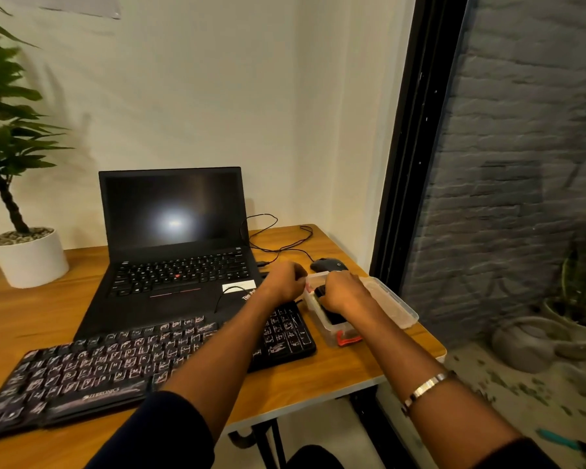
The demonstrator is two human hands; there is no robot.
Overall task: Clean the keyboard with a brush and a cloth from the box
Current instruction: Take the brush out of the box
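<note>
A black external keyboard (115, 363) with white-marked keys lies across the front of the wooden desk. To its right stands a clear plastic box (332, 328) with red clips, and its lid (391, 302) lies beside it. My right hand (344, 291) reaches into the box and closes around a dark object that I cannot identify. My left hand (285, 280) rests against the box's left rim, fingers curled on it. Neither a brush nor a cloth can be made out.
An open black laptop (173, 245) with a dark screen sits behind the keyboard. A black mouse (329, 265) and its cable lie behind the box. A potted plant (27, 255) stands at the far left. The desk edge and a glass wall are close on the right.
</note>
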